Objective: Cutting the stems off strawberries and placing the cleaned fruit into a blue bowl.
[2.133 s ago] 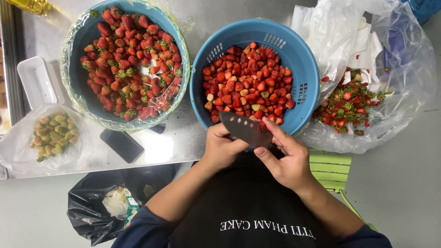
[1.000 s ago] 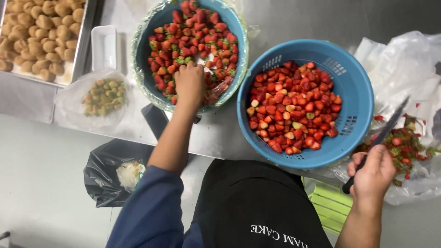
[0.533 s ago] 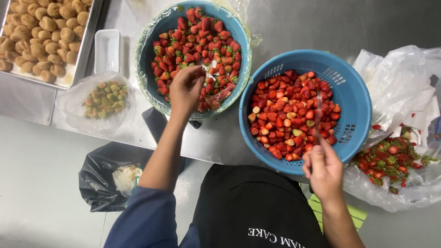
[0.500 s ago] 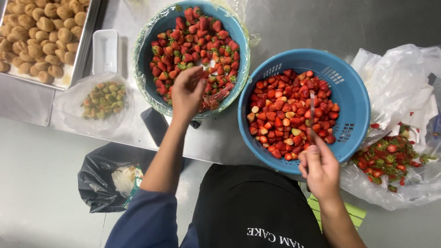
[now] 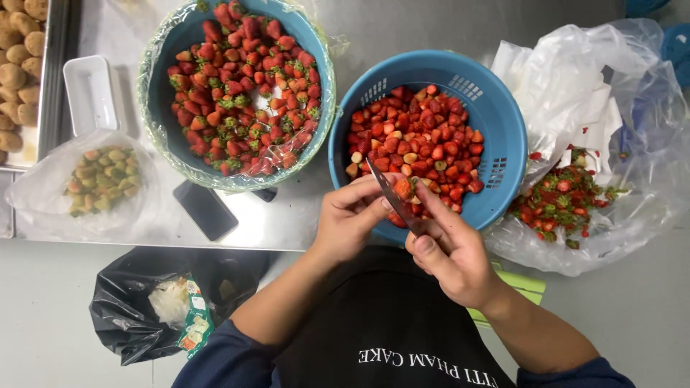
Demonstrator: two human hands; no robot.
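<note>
My left hand (image 5: 350, 215) pinches a strawberry (image 5: 404, 188) over the near rim of the blue perforated basket (image 5: 496, 122), which holds several trimmed strawberries. My right hand (image 5: 449, 251) grips a knife (image 5: 392, 195), its blade laid against that strawberry. To the left stands a blue bowl (image 5: 172, 50) lined with clear plastic, full of strawberries that still have green tops. Both hands meet just in front of my dark apron.
A clear plastic bag (image 5: 575, 194) with cut tops lies at the right. A bag of pale green bits (image 5: 97, 179), a white tray (image 5: 90, 93), a dark phone (image 5: 205, 210) and a metal tray of brown rounds (image 5: 18, 57) sit left. A black rubbish bag (image 5: 136, 302) hangs below the table edge.
My left hand has come back from the lined bowl with a strawberry to the blue basket's rim. My right hand has brought the knife in from the right to meet it.
</note>
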